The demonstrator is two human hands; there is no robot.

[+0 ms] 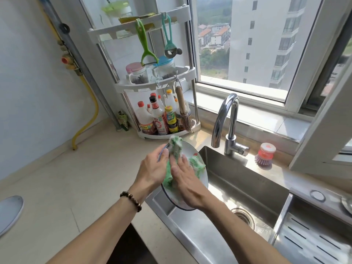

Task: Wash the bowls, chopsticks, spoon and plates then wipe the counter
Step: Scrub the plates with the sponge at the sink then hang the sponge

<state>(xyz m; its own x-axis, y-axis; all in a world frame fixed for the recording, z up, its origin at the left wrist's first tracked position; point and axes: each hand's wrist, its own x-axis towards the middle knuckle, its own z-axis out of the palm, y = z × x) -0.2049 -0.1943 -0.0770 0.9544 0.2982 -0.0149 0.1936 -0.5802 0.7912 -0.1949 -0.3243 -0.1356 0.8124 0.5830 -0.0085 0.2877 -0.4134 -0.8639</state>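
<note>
A white plate [202,178] with a dark rim is held tilted over the left edge of the steel sink [247,180]. My left hand [152,168] grips the plate's left rim, thumb on the front. My right hand [187,184] lies with straight fingers on a soapy green cloth [196,162] and presses it against the plate's face. Foam shows on the cloth's upper end. The lower part of the plate is hidden behind my right hand.
A curved tap [228,126] stands behind the sink, with a red dish brush [265,154] to its right. A corner rack of sauce bottles [160,119] stands at the back. Another plate [9,212] lies on the beige counter [76,187] at far left. A draining rack [312,239] fills the sink's right side.
</note>
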